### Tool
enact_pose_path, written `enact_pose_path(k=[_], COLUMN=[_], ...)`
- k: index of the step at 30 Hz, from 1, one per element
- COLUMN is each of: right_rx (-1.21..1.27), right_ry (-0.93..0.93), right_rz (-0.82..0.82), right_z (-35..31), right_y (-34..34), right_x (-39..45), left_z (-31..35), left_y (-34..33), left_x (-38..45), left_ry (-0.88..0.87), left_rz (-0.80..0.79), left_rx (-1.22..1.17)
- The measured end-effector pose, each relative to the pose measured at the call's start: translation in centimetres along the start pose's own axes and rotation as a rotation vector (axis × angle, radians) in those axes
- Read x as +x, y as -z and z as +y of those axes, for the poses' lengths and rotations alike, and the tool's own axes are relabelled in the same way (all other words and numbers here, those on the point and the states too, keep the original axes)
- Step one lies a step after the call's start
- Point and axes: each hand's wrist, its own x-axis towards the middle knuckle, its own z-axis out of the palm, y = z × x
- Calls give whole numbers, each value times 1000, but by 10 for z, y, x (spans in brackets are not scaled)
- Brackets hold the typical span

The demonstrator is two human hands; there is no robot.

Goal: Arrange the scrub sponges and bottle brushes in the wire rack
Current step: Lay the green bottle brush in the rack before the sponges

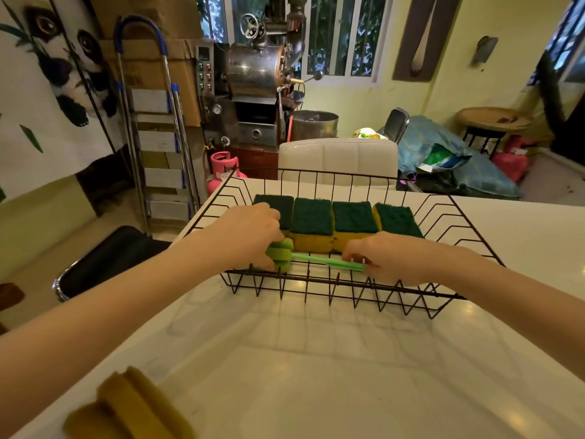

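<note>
A black wire rack (348, 288) stands on the white table. Inside it, along the far side, several yellow scrub sponges (311, 223) with dark green tops lie in a row. In front of them a green bottle brush (311, 258) lies across the rack's near part. My left hand (250, 234) grips its green foam head at the left. My right hand (384, 259) pinches the end of its handle at the right. A yellow foam brush head (126, 407) lies on the table at the bottom left, outside the rack.
The white table (316, 359) stretches in front of the rack. A white chair back (338, 160) stands behind the table. A black chair (104, 258), a stepladder (158, 147) and a pink gas cylinder (221, 169) are to the left.
</note>
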Motion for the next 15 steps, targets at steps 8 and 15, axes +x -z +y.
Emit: enact_pose_path(k=[8, 15], right_rx=[157, 447], right_ry=[54, 227], right_rz=[122, 496], right_z=[-12, -61], right_y=[20, 25], right_x=[-23, -72], left_z=[-7, -3], left_y=[6, 35], left_x=[-13, -68], left_ry=[25, 7], left_rz=[-43, 179], left_rx=[-255, -491])
